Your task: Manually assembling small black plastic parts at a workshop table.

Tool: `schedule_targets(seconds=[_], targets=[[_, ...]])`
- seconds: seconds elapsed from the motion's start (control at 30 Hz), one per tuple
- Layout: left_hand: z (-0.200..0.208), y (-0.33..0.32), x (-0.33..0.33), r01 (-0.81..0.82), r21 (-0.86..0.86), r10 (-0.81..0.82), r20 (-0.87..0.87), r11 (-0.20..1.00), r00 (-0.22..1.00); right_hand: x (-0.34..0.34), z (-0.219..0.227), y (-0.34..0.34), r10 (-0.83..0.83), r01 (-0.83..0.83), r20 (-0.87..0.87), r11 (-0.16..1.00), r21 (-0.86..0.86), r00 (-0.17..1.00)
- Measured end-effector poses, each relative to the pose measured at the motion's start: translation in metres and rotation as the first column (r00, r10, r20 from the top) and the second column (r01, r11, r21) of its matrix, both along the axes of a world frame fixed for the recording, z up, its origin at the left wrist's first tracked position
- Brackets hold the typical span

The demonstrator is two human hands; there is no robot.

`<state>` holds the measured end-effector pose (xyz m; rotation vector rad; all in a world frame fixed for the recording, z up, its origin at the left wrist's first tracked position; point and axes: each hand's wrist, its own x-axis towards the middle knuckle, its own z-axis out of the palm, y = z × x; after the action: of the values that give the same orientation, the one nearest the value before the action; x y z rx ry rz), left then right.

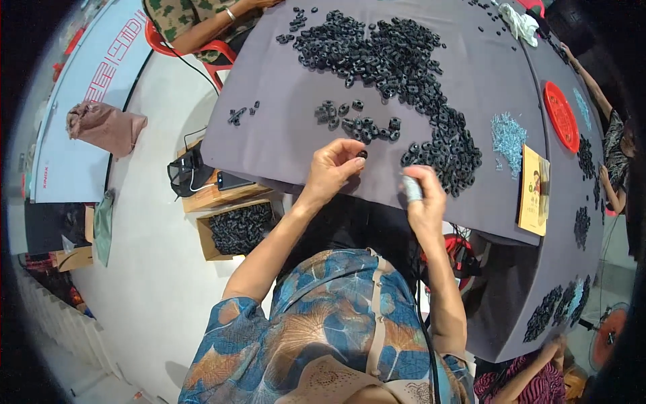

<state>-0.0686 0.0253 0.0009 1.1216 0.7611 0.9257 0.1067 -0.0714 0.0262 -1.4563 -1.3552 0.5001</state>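
Note:
Near the table's front edge, my left hand [331,170] pinches a small black plastic part [362,154] between thumb and fingertips. To its right, my right hand [426,198] is raised with its fingers curled together. A pale grey wrap [412,188] covers one of its digits, and whatever those fingers hold is too small to make out. Just beyond my left hand lies a loose cluster of black parts [367,128]. A large heap of the same parts [377,54] spreads across the far side and curves down toward my right hand.
A grey cloth covers the table [269,87]. Rightward lie small silvery pieces [509,138], a yellow booklet [533,192] and a red tray [561,118]. Below the left edge sits a carton of black parts [241,229], near a phone [232,180]. Other people work around the tables.

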Motion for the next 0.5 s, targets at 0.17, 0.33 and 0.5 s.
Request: schedule_targets(seconds=[0.17, 0.33, 0.5], targets=[[-0.007, -0.005, 0.005, 0.039, 0.020, -0.039, -0.017, 0.999, 0.999, -0.023, 0.006, 0.025, 0.045, -0.048, 0.096, 0.998, 0.029, 0.994], [-0.008, -0.006, 0.005, 0.039, -0.010, -0.039, -0.002, 0.999, 0.999, -0.025, 0.006, 0.032, 0.042, -0.041, 0.208, 0.999, -0.008, 0.977], [-0.006, -0.006, 0.004, 0.066, 0.173, -0.046, -0.119, 0.983, 0.992, -0.020, 0.015, 0.028, 0.130, -0.120, 0.271, 0.991, -0.051, 0.954]])
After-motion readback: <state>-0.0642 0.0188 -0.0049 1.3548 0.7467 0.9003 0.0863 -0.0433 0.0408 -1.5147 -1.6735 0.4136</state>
